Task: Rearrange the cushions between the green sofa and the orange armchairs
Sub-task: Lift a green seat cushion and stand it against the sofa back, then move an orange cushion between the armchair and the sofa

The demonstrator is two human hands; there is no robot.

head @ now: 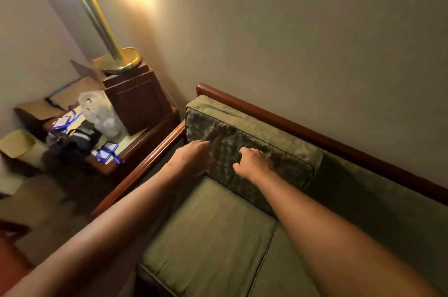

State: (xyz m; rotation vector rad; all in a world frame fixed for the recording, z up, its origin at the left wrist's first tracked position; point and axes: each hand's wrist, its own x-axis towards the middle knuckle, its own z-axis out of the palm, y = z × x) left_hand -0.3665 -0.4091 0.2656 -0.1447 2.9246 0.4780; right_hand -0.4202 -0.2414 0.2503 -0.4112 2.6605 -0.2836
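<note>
A green patterned back cushion (261,131) leans upright against the back of the green sofa (378,202), at its left end. My left hand (194,157) lies flat on the cushion's lower left face, fingers together. My right hand (252,162) presses on the cushion's middle with its fingers curled into the fabric. Below them lies a green seat cushion (206,231). The sofa's back to the right of the cushion is bare. No orange armchair is in view.
The sofa's wooden frame (315,134) runs along the wall. To the left stands a side table (126,148) with a brass lamp (118,61) on a wooden box, a plastic bag, dark items and blue-trimmed cards. A cream bin (17,144) stands at far left.
</note>
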